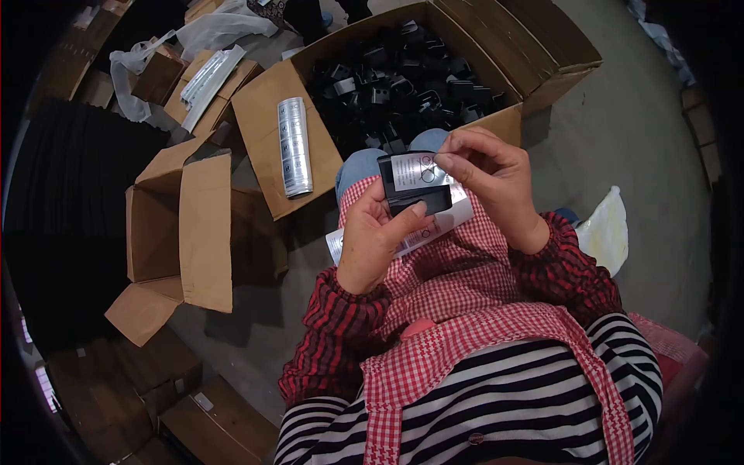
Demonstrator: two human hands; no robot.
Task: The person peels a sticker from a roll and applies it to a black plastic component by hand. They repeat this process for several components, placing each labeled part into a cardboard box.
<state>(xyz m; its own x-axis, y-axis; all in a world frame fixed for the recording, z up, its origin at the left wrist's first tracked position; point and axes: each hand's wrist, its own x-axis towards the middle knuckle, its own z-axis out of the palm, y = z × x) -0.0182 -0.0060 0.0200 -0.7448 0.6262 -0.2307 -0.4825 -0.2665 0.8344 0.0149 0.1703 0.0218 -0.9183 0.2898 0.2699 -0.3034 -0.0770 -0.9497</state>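
My left hand (pixel 367 237) is closed around a black plastic piece (pixel 430 201), held above my lap, with the thumb along its near edge. A silver label (pixel 411 172) with printed text and round symbols lies over the upper face of the piece. My right hand (pixel 496 182) pinches the label's right end between thumb and fingertips. Whether the label is fully stuck down cannot be seen. Below the hands, a curved sheet of silver labels (pixel 457 215) rests across my checked apron (pixel 457 271), partly hidden by my left hand and the piece.
Ahead stands a large carton (pixel 508 124) with many black parts (pixel 403 77). A strip of silver labels (pixel 294 147) lies on its left flap. An open cardboard box (pixel 205 232) is at the left, beside stacked dark material (pixel 70 217). A whitish bag (pixel 604 232) sits at right.
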